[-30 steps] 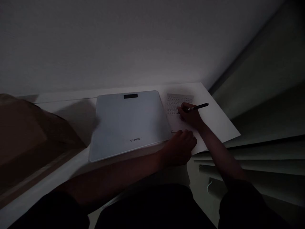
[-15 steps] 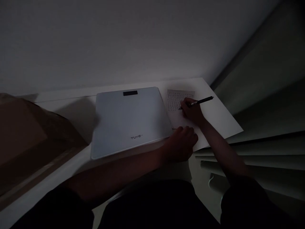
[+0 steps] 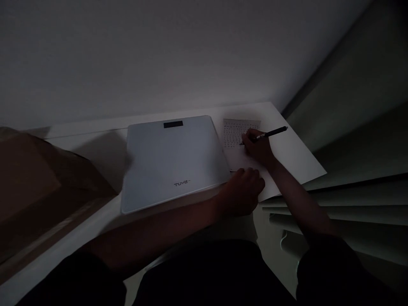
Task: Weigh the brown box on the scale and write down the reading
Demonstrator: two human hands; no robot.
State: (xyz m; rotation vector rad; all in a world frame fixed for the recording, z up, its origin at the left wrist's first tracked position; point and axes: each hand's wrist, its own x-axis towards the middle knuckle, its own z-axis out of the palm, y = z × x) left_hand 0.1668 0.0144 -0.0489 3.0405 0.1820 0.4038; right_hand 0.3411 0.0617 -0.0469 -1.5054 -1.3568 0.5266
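A dark pen (image 3: 276,131) is gripped in my right hand (image 3: 257,146), its tip down at a small sheet of paper (image 3: 232,131) covered with rows of handwriting. The lower part of the sheet looks blank. My left hand (image 3: 244,191) is curled into a loose fist at the paper's near edge, by the table's front edge; whether anything is inside its fingers is hidden. Just left of the paper lies a flat, pale bathroom scale (image 3: 175,157) with a dark display strip at its far side and lettering near its front. My left forearm passes along the scale's front.
A brown cardboard box (image 3: 28,178) stands on the left of the white table (image 3: 296,157). Behind the table rises a grey wall (image 3: 159,55). Greenish curtain folds (image 3: 360,170) hang on the right. The light is dim.
The pen has tilted slightly and its tip has shifted a little to the right along the writing. My left hand stays where it was.
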